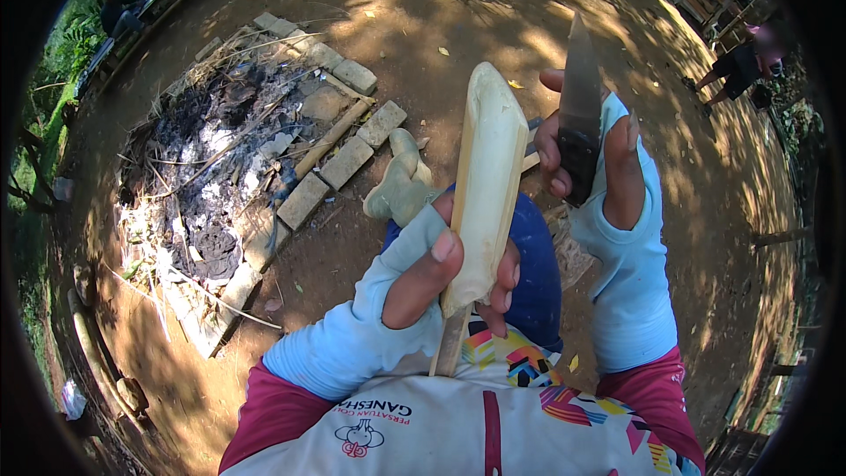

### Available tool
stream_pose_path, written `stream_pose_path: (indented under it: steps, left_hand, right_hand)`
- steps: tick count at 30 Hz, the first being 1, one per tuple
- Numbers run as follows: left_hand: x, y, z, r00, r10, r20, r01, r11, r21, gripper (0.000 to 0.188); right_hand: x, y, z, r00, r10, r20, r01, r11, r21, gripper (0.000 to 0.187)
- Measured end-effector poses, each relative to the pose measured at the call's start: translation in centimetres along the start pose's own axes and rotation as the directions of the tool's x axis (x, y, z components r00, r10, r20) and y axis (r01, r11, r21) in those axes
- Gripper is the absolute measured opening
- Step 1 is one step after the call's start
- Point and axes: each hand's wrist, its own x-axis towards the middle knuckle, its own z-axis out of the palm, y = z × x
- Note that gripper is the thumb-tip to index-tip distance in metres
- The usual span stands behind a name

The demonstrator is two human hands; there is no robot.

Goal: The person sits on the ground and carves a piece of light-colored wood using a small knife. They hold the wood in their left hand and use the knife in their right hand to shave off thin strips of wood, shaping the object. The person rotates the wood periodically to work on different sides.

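Note:
Upright in front of my body is a split length of bamboo [490, 176], pale and hollowed on the near face, with a slanted top end. My left hand [427, 278] grips its lower part, thumb on one side and fingers round the other. Below that grip a narrow wooden strip [448, 348] runs toward my shirt; whether it is one piece with the bamboo I cannot tell. To the right, my right hand [622, 172] holds a knife [580, 79] by its dark handle, blade tip up. The blade stands apart from the bamboo. Light blue sleeves cover both palms.
At left lies a fire pit of ash and charred wood [216, 150], edged with bricks [347, 161]. My boot [403, 183] stands beside the bricks. A person [119, 11] sits at the far left; another person [745, 62] is at the far right. Logs [92, 348] lie lower left.

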Motion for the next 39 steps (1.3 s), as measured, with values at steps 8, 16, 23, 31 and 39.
stream_pose_path:
  steps: [8,16,23,31,39]
  left_hand:
    - [-0.4,0.9,0.0,0.991,0.009,-0.132,-0.01,1.0,-0.008,0.086]
    - [-0.6,0.7,-1.7,0.994,0.106,-0.01,-0.107,0.993,-0.042,0.09]
    - [-1.5,0.9,0.3,0.967,0.246,-0.066,-0.202,0.898,0.391,0.089]
    - [-0.8,-0.6,0.2,0.917,0.395,-0.051,-0.253,0.677,0.691,0.081]
    - [-0.5,-0.7,1.4,0.924,0.322,-0.204,-0.16,0.812,0.561,0.07]
  right_hand:
    - [-4.9,0.5,-1.8,0.947,-0.141,0.289,0.251,0.885,-0.391,0.036]
    - [-5.4,-2.4,-0.9,0.853,-0.021,0.521,0.466,0.48,-0.743,0.029]
    - [-5.1,-2.9,-1.2,0.801,-0.019,0.598,0.572,0.317,-0.757,0.05]
    - [-5.0,-3.0,-1.3,0.802,-0.037,0.596,0.584,0.259,-0.77,0.049]
    - [-5.1,-2.9,-1.3,0.811,-0.114,0.573,0.583,0.22,-0.782,0.047]
